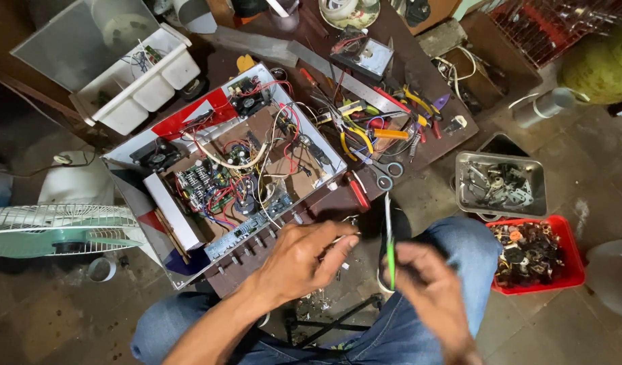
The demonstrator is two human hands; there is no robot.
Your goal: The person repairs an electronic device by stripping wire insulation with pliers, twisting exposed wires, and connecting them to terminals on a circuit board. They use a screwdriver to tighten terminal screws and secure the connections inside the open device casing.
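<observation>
The fingers of the right hand (pixel 429 280) are closed around a thin green-handled tool (pixel 389 247), its metal tip pointing up and away from the body. The left hand (pixel 304 257) pinches something small at its fingertips, too small to tell, just beside the front edge of the opened amplifier box (pixel 223 169) on the dark table (pixel 426 145). Scissors (pixel 385 172) lie near.

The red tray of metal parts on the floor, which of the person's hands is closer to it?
Right. The right hand, holding a green-handled tool, is just left of the red tray. The left hand is farther left, by the open amplifier chassis.
</observation>
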